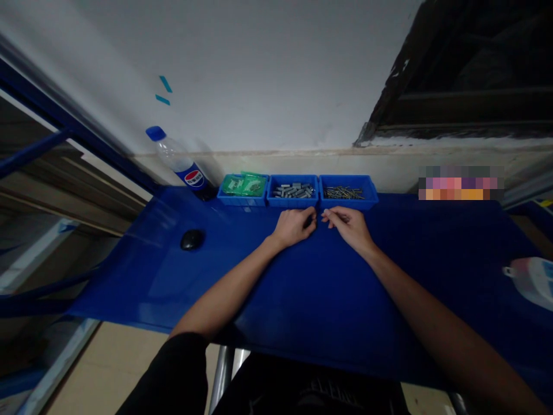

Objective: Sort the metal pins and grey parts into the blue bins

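My left hand (pixel 295 226) rests over the blue table just in front of the trays, thumb and fingers curled together. Close beside it, my right hand (pixel 347 225) has its thumb and index finger pinched and the other fingers bent. Whatever either hand may hold is too small to make out. Nearest to them are a blue tray (pixel 290 202) of short grey metal pieces (pixel 295 191) and a blue tray (pixel 349 204) of screw-like pins (pixel 343 193). To the left, another blue tray (pixel 242 202) holds green plastic packets (pixel 248 184).
A Pepsi bottle (pixel 190 173) stands at the back left against the wall. A black computer mouse (pixel 192 239) lies on the blue tabletop (pixel 276 300). At the right edge is a white and reddish container (pixel 536 282). Blue metal framing (pixel 34 153) runs along the left.
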A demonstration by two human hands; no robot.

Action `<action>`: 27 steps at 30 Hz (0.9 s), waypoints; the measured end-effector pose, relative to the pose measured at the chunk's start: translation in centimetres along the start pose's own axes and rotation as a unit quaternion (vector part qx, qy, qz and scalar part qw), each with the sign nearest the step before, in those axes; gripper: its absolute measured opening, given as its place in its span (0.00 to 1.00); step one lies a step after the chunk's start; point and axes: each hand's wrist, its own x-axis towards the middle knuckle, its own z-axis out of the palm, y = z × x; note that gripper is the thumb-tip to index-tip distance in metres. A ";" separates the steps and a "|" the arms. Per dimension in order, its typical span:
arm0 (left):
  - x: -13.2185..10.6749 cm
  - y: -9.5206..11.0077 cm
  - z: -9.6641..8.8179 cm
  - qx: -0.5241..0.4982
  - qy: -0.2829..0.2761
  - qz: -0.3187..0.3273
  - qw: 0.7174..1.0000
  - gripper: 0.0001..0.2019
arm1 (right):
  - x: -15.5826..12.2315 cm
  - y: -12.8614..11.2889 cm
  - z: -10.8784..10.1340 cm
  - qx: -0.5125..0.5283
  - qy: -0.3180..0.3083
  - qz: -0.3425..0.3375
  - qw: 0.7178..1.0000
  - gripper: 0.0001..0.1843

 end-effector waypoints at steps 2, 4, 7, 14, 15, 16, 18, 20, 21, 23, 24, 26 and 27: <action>0.0 0.0 -0.1 -0.001 0.000 -0.002 1.000 0.10 | 0.0 0.0 0.0 -0.012 -0.006 0.000 1.000 0.20; 0.0 0.1 -0.2 -0.006 -0.002 -0.005 1.000 0.10 | 0.0 -0.1 0.0 -0.022 -0.012 0.001 1.000 0.20; 0.0 0.2 -0.4 -0.016 -0.009 -0.014 1.000 0.10 | -0.1 -0.3 0.0 -0.036 -0.014 0.001 0.999 0.20; -0.2 0.2 -0.3 -0.021 -0.013 -0.021 0.999 0.10 | -0.2 -0.5 0.2 -0.050 -0.005 0.004 0.999 0.19; -0.2 0.2 -0.3 -0.024 -0.013 -0.022 0.999 0.10 | -0.2 -0.4 0.2 -0.053 -0.002 0.004 0.999 0.18; -0.1 0.1 -0.4 -0.029 -0.015 -0.021 0.999 0.10 | -0.2 -0.4 0.2 -0.056 -0.002 0.005 0.998 0.18; 0.2 -0.1 -0.9 -0.046 -0.030 -0.006 0.998 0.09 | -0.1 -0.3 0.2 -0.062 -0.002 0.005 0.998 0.17; 0.6 -0.4 -2.1 -0.064 -0.051 0.035 0.996 0.07 | -0.1 -0.2 0.2 -0.067 0.001 0.004 0.998 0.17; 0.8 -0.6 -2.9 -0.062 -0.044 0.055 0.996 0.07 | -0.1 -0.2 0.2 -0.069 0.003 0.003 0.998 0.16; 1.0 -1.1 -4.7 -0.022 0.005 0.067 0.998 0.08 | -0.3 -0.3 0.2 -0.068 0.010 -0.001 0.998 0.15; 1.1 -1.4 -5.6 0.008 0.031 0.061 0.998 0.08 | -0.4 -0.3 0.2 -0.065 0.017 -0.005 0.998 0.15; 1.1 -2.3 -7.3 0.061 0.040 0.070 0.995 0.10 | -0.6 -0.6 0.2 -0.063 0.045 -0.016 0.997 0.15; 1.0 -2.8 -7.9 0.084 0.029 0.078 0.993 0.11 | -0.8 -0.8 0.2 -0.067 0.064 -0.025 0.995 0.14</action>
